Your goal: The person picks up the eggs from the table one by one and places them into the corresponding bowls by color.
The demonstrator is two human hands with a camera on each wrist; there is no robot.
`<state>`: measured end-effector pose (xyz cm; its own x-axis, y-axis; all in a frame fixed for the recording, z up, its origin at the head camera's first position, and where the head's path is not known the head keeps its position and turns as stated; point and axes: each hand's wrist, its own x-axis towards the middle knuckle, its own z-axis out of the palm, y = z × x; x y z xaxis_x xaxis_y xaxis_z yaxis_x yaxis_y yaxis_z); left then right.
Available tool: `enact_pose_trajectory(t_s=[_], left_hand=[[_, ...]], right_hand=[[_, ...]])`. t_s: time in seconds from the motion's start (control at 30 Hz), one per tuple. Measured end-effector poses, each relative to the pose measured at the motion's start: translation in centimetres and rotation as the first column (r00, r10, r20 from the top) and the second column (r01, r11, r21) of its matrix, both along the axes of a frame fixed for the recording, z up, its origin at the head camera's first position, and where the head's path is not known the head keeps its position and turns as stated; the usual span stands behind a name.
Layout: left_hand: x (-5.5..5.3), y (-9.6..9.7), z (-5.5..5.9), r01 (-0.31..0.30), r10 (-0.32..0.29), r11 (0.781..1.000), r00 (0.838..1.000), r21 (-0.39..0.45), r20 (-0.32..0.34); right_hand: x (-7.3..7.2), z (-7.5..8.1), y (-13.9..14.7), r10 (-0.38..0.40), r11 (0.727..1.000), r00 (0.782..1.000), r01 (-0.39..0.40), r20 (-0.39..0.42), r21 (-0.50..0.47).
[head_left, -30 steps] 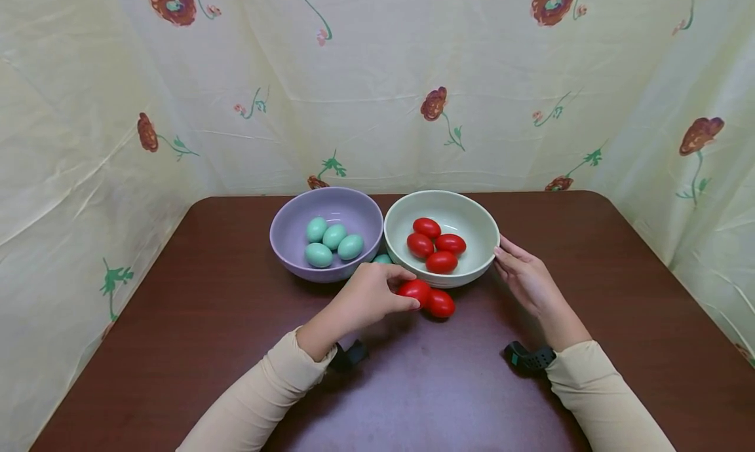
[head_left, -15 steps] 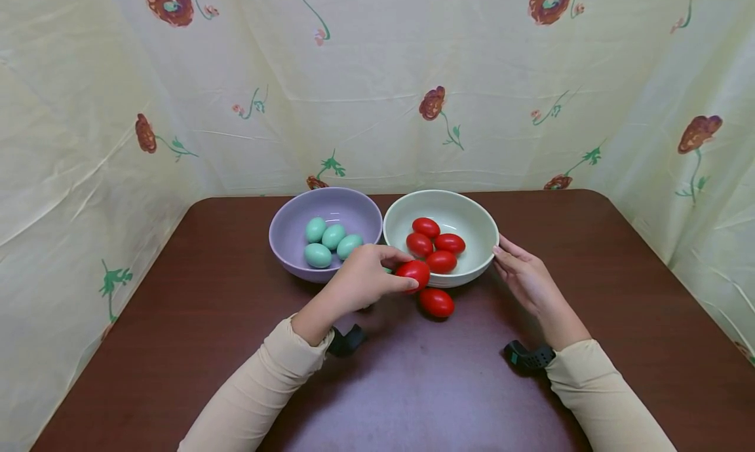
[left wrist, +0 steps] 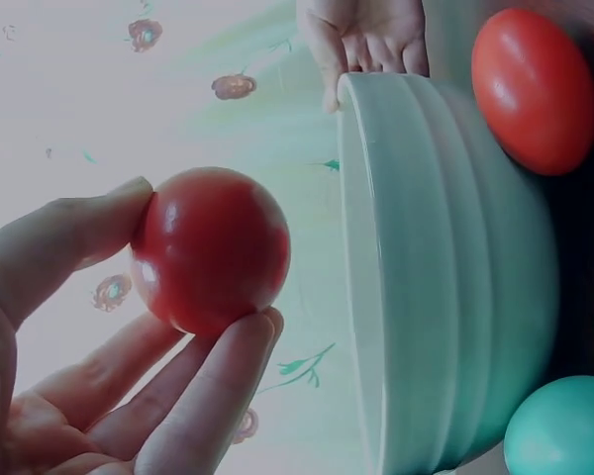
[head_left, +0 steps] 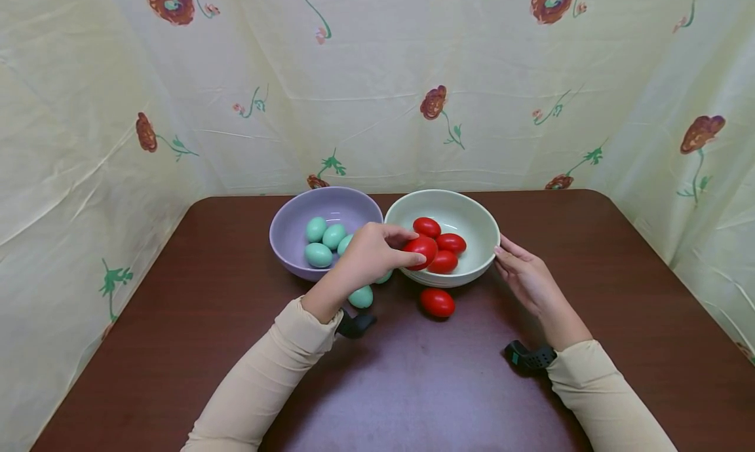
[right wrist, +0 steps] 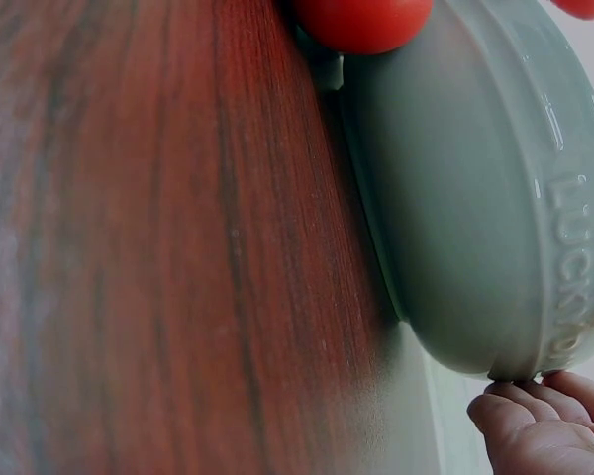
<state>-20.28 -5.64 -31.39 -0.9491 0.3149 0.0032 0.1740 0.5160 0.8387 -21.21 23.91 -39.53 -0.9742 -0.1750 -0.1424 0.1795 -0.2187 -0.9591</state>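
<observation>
My left hand (head_left: 373, 252) pinches a smooth red egg (left wrist: 213, 252) between thumb and fingertips, in the air at the near left rim of the pale green bowl (head_left: 476, 223). Inside that bowl lie several more red eggs (head_left: 451, 244), partly covered by the hand in the head view. At the bowl's right side my right hand (head_left: 527, 278) grips it, thumb at the rim and fingers against the outer wall. The right wrist view shows those fingertips under the raised lettering of the bowl (right wrist: 455, 188).
Another red egg (head_left: 437, 303) lies on the dark wooden table (head_left: 448, 386) before the pale bowl. A purple bowl (head_left: 286, 249) holding several mint-green eggs (head_left: 318, 255) stands close on the left. Loose green eggs (head_left: 361, 297) lie under the left forearm. A floral cloth (head_left: 377, 65) hangs behind.
My left hand has lifted the red egg off the table from beside the other one, up and away from me to the pale bowl's rim. The right hand has stayed on the bowl.
</observation>
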Motion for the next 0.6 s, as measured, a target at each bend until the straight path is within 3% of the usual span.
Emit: enact_pose_trajectory(t_s=[0.17, 0.6], left_hand=[[-0.7, 0.4, 0.1, -0.025, 0.024, 1.0, 0.999, 0.017, 0.024], [-2.6, 1.4, 0.5, -0.05, 0.05, 0.999, 0.999, -0.011, 0.005]], right_hand=[[0.0, -0.1, 0.1, -0.001, 1.0, 1.0, 0.001, -0.006, 0.006], [0.1, 0.0, 0.1, -0.009, 1.0, 1.0, 0.008, 0.005, 0.011]])
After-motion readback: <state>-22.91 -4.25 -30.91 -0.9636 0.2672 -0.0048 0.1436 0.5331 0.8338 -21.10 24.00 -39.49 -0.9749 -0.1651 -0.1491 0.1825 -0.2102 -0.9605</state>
